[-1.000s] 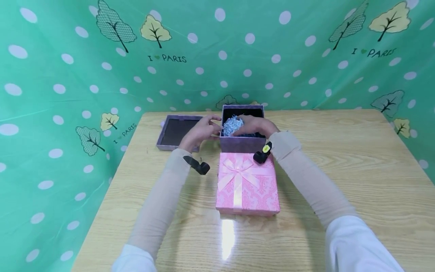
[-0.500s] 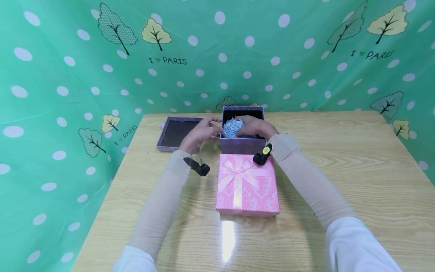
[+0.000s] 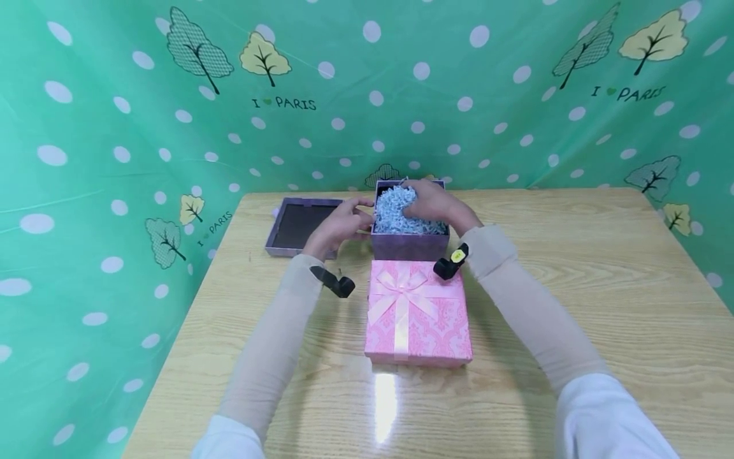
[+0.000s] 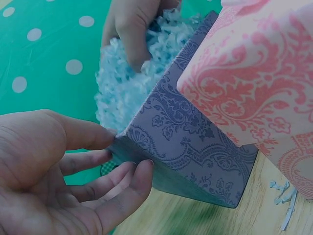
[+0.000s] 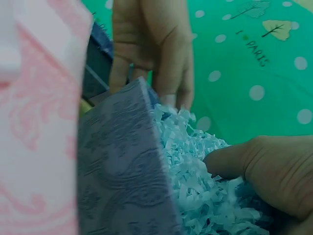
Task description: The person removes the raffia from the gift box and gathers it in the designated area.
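Note:
A purple patterned gift box stands upright at the back of the table. Pale blue shredded paper fills it and mounds up to its rim. My right hand is over the box, its thumb sunk into the shreds and the fingers curled round a bunch of them; the fingertips are hidden. At the box's left side, my left hand rests loosely bent fingers against the wall near the corner.
Directly in front of the purple box sits a pink gift box with a ribbon bow. A purple box lid lies inside-up to the left. Stray paper strips lie on the table. A green dotted curtain hangs behind.
My right hand has risen and shifted slightly back and right; the blue shreds now bulge higher and spread across the box. The left hand has stayed at the box's side.

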### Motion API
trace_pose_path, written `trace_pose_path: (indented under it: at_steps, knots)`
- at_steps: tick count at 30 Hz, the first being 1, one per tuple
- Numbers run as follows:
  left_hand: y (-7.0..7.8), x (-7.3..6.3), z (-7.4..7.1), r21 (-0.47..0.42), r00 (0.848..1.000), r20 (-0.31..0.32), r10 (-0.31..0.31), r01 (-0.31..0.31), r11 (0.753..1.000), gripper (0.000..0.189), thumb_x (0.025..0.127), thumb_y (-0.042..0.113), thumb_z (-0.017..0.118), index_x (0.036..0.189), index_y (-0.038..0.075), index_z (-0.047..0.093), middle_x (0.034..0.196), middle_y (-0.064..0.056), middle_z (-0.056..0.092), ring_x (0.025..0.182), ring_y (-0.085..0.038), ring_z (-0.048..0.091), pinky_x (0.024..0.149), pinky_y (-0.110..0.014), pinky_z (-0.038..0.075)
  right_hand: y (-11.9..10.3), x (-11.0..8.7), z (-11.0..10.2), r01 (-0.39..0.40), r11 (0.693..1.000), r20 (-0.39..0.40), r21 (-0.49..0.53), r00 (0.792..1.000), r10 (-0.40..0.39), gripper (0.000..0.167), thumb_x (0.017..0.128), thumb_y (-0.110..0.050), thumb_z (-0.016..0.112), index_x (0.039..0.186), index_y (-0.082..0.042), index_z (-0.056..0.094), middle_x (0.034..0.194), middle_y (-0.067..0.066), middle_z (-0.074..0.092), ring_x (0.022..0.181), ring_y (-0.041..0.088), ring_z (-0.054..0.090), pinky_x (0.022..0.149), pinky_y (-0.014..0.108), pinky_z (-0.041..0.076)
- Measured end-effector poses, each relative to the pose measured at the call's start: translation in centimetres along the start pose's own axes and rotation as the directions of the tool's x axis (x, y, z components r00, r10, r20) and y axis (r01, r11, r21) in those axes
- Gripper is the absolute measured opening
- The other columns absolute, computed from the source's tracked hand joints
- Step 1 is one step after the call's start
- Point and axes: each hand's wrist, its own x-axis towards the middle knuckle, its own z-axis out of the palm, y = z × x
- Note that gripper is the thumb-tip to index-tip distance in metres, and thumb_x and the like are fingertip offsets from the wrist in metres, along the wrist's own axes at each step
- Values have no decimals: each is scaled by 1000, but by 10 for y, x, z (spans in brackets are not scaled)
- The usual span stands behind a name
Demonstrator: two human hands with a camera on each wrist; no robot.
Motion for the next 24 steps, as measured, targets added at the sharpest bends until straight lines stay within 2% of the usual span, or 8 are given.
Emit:
trace_pose_path:
  at_steps: [6, 10, 13, 19, 22, 24]
  knots:
    - [0, 1, 0, 9, 1000, 0, -3, 3, 1000, 42, 96, 4, 52, 137, 9, 41, 121, -18, 49, 105, -32, 56, 102, -51, 45, -2, -8, -12, 6, 998, -36, 58, 999, -4, 69, 86, -12, 63, 148, -9, 31, 154, 15, 29, 134, 31, 33, 101, 47, 42]
    - [-1, 1, -1, 14, 1000, 3, 2, -2, 1000, 46, 96, 4, 50, 140, 9, 37, 124, -20, 47, 106, -32, 55, 103, -51, 45, -5, -14, -21, 10, 995, -51, 100, 999, -5, 72, 87, -9, 62, 150, -10, 28, 157, 14, 23, 135, 31, 31, 98, 45, 44]
    - [-1, 1, -1, 16, 1000, 7, 5, -6, 1000, 48, 97, 5, 48, 143, 9, 34, 125, -20, 47, 104, -31, 55, 103, -51, 44, -8, -17, -27, 25, 993, -63, 114, 998, -17, 72, 88, -9, 60, 151, -11, 26, 157, 14, 21, 130, 30, 33, 91, 41, 46]
    - [-1, 3, -1, -5, 1000, 14, -2, 2, 1000, 54, 97, 5, 50, 146, 9, 30, 129, -21, 44, 108, -34, 54, 104, -52, 43, -14, -25, -40, 51, 992, -110, 117, 993, -38, 70, 89, -11, 60, 151, -11, 26, 155, 15, 24, 122, 29, 38, 86, 38, 44]
    - [-1, 3, -1, -9, 1000, 12, -7, 7, 1000, 51, 97, 7, 53, 144, 9, 33, 132, -21, 44, 110, -35, 53, 104, -53, 43, -16, -31, -48, 61, 990, -123, 128, 991, -45, 70, 90, -12, 60, 151, -11, 25, 156, 14, 23, 114, 31, 43, 85, 39, 45]
    - [0, 2, 0, -9, 1000, 14, -8, 8, 1000, 48, 97, 8, 53, 142, 8, 36, 131, -21, 44, 111, -36, 53, 104, -53, 42, -16, -35, -52, 59, 990, -128, 127, 991, -43, 70, 91, -13, 59, 152, -11, 23, 157, 13, 21, 117, 30, 41, 87, 39, 44]
